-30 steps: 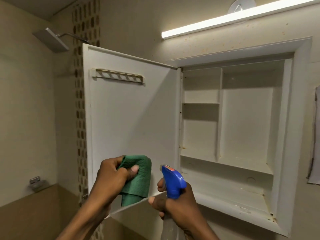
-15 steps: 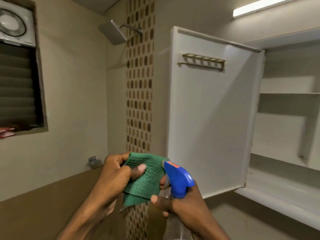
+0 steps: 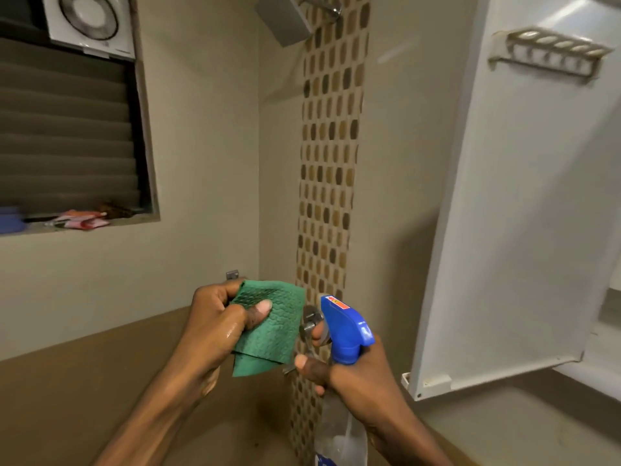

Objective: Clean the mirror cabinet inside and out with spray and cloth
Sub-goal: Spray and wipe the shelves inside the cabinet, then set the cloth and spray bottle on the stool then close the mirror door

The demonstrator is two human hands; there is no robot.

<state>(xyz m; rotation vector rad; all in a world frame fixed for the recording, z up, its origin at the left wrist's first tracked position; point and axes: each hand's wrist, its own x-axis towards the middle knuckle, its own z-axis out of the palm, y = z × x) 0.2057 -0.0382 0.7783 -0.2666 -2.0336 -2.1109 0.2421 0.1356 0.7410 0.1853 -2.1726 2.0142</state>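
My left hand (image 3: 215,326) holds a folded green cloth (image 3: 272,327) upright, thumb pressed on its front. Just right of it, my right hand (image 3: 349,375) grips the neck of a clear spray bottle (image 3: 341,435) with a blue trigger head (image 3: 346,326); the nozzle points left at the cloth from close by. The white cabinet door (image 3: 524,213) hangs open at the right, its inner face toward me, with a small slotted rack (image 3: 551,52) near its top. Only a sliver of the cabinet's inside shows at the right edge.
A strip of brown mosaic tile (image 3: 327,163) runs down the wall behind my hands, with a square shower head (image 3: 285,18) above and a chrome tap knob (image 3: 311,322) behind the bottle. A louvred window (image 3: 67,129) with sachets on its sill is at left.
The view has swung left, so the cabinet shelves have slid out of sight. My hands have come together, the green cloth now held right in front of the blue nozzle.
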